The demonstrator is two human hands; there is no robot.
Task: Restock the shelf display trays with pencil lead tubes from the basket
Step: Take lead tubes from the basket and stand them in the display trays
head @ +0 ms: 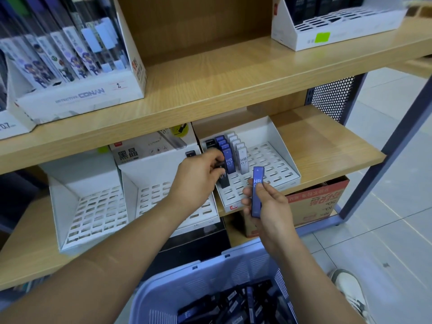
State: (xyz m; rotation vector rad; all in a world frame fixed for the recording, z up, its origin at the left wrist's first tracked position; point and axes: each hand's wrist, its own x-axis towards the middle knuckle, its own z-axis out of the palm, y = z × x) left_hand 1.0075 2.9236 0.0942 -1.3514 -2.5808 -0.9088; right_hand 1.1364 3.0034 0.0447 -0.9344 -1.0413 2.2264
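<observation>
Shelf tray (278, 134) holds just three short rows (basket (210, 265) well stocked), left hand (198, 174) gripping a black tube (224, 182), right hand (268, 206) pinching a blue tube (257, 192).

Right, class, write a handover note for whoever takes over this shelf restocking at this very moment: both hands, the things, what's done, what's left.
Hands: the left hand pinches a black rectangular lead tube at the slots of the right-hand white slotted cardboard tray.
The right hand holds a blue HB lead tube roughly upright before that tray.
Done: short rows of black, blue and white tubes at its back left.
Left: its remaining slots; middle tray and left tray show no tubes; lavender plastic basket holds many more.
</observation>
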